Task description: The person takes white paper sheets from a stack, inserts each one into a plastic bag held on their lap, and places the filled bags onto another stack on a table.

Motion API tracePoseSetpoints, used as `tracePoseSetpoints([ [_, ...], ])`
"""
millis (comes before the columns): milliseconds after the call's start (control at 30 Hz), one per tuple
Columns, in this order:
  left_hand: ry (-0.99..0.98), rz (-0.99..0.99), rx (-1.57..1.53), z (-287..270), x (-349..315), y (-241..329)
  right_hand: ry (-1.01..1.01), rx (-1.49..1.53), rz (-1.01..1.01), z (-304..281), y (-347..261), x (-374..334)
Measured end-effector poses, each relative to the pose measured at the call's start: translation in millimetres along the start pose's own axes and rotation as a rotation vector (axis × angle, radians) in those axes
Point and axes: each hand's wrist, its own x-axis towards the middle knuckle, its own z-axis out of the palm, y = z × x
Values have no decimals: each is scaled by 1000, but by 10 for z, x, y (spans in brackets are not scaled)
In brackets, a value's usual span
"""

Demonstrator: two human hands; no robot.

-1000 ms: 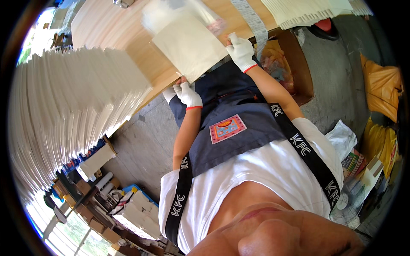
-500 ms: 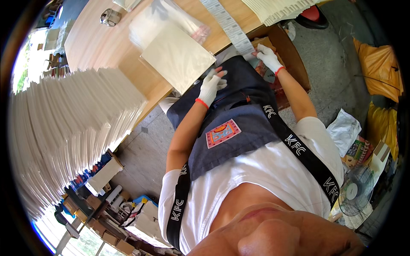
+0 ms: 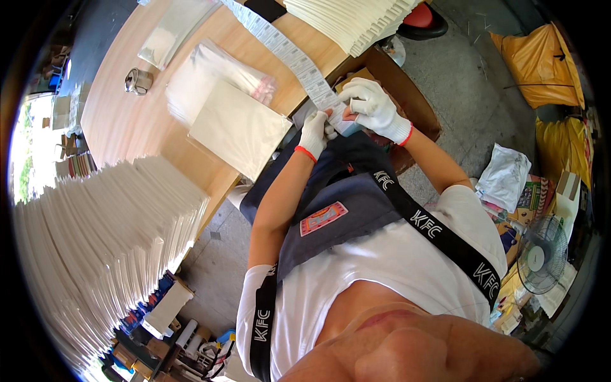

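While the label strip point(image 3: 286, 54) runs off the desk point(image 3: 114, 108), long axis toward 11 o'clock, left hand point(image 3: 314, 135) looks clamped on its near end; right hand point(image 3: 380, 113) beside it at 3 o'clock, can't tell if gripping.

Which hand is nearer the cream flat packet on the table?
Left. The left hand is just right of the cream flat packet, not touching it; the right hand is farther right, at the label strip.

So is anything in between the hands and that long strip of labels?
Nothing that I can see. The left hand and right hand are both right at the lower end of the label strip, past the table's edge.
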Motion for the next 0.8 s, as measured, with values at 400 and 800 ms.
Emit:
tracePoseSetpoints([
  [400, -2, -44, -170, -290, 183, -151, -240, 78, -149, 184, 23, 222],
  [800, 6, 155, -297, -1638, -824, -630, -675, 756, 669, 1785, 146, 2056],
])
